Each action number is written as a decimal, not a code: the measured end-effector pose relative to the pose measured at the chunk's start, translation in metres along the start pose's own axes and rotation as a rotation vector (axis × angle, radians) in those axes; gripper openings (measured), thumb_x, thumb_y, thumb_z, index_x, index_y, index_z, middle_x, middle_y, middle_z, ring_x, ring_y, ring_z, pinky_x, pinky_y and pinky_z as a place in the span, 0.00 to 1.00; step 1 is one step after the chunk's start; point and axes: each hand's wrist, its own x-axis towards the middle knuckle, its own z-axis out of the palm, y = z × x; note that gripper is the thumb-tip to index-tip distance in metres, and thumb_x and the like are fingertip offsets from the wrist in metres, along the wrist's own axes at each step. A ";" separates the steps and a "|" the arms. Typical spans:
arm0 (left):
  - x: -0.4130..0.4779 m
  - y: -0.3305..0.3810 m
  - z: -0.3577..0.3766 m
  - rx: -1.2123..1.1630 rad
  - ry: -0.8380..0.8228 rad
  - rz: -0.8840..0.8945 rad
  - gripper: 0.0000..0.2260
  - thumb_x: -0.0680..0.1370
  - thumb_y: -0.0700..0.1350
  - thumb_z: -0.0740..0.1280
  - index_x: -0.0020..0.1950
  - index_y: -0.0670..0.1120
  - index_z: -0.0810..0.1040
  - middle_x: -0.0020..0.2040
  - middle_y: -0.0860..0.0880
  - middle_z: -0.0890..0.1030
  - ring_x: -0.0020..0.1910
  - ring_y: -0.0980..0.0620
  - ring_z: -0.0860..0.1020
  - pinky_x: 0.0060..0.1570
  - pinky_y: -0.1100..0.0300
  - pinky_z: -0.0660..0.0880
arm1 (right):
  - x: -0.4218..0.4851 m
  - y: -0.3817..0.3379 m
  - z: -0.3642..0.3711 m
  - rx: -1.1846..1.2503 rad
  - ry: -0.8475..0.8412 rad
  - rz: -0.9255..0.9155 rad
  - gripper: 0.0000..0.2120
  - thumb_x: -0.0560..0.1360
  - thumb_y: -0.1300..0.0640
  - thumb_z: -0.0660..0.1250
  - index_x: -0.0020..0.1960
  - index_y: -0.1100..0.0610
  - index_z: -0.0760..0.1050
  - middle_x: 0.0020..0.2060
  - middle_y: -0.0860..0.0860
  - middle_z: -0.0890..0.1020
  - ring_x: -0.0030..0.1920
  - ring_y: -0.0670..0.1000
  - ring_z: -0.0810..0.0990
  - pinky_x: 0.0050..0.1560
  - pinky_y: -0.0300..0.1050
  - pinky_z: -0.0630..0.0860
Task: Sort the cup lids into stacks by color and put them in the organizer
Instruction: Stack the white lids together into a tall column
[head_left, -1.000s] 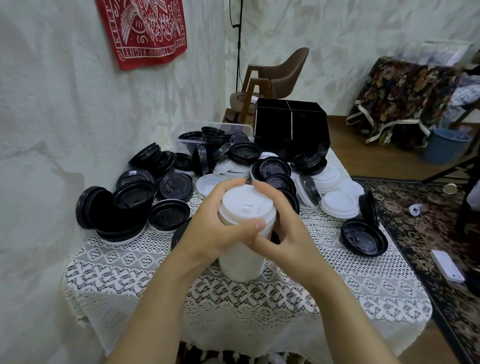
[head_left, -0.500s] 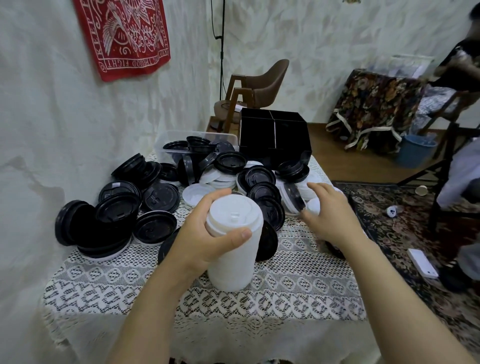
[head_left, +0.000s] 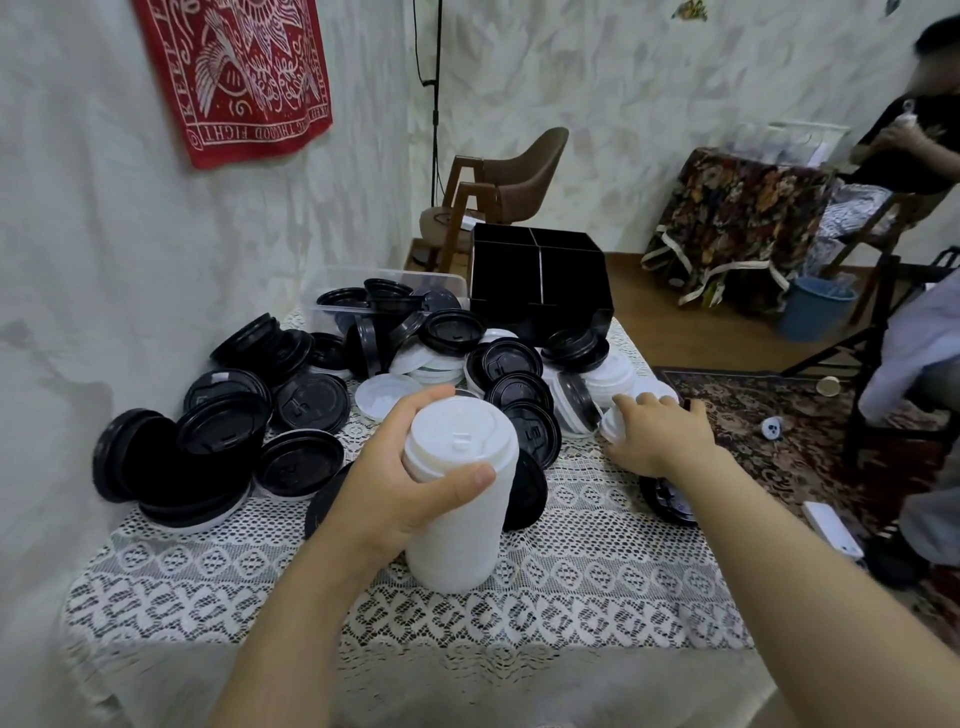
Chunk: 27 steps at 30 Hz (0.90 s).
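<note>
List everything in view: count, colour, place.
white lid stack: one, white, upright at table centre
black lids: many, black, heaped across table's left and middle
loose white lids: several, white, among the black ones
organizer: one, black, table's far end
clear bin: one, transparent, left of organizer, holding black lids
tablecloth: one, white lace, covering table
chair: one, brown, behind table
left hand: grips the stack's top
right hand: grips a white lid at table's right
</note>
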 end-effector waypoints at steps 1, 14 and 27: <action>0.000 0.000 0.000 0.000 -0.001 0.000 0.36 0.55 0.58 0.76 0.62 0.59 0.72 0.54 0.62 0.81 0.53 0.61 0.79 0.49 0.63 0.76 | -0.001 0.000 0.000 0.029 -0.001 -0.007 0.30 0.76 0.42 0.61 0.73 0.51 0.60 0.67 0.53 0.70 0.68 0.58 0.67 0.66 0.61 0.63; 0.000 0.000 0.000 -0.009 0.001 -0.004 0.35 0.55 0.58 0.76 0.61 0.59 0.73 0.53 0.62 0.81 0.53 0.61 0.79 0.49 0.63 0.76 | -0.009 -0.010 0.011 0.315 0.225 -0.073 0.26 0.76 0.55 0.64 0.72 0.54 0.65 0.64 0.55 0.73 0.63 0.57 0.70 0.56 0.49 0.72; -0.001 0.001 0.001 -0.016 -0.003 0.000 0.34 0.56 0.57 0.76 0.61 0.59 0.72 0.52 0.63 0.81 0.53 0.62 0.79 0.49 0.64 0.74 | -0.038 -0.035 0.006 0.651 0.427 -0.412 0.27 0.74 0.52 0.71 0.71 0.53 0.69 0.63 0.50 0.74 0.64 0.51 0.68 0.62 0.40 0.60</action>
